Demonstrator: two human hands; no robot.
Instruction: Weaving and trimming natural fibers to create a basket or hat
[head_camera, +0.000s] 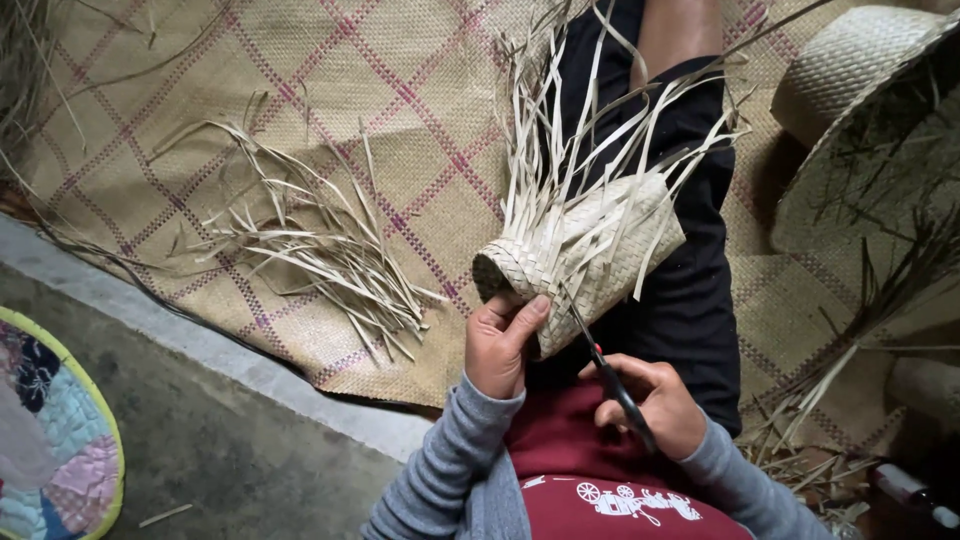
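Two hands: both at work over the person's lap, above a woven floor mat (330, 90).
Left hand (497, 345): closed around the near rim of a half-woven straw basket (590, 255), thumb pressed on the plaited edge.
Right hand (650, 405): fingers curled through the handles of scissors (610, 375); the blades point up toward the basket's lower edge, seemingly touching a strip there.
Basket: lying on its side across the dark trouser leg (690, 300), loose strip ends fanning away from the person.
Cut strips (330, 255): a scattered pile on the mat, left of the basket.
Far right: finished woven baskets (850, 70), partly out of view.
Lower left: patchwork cushion (50, 440) on the concrete floor.
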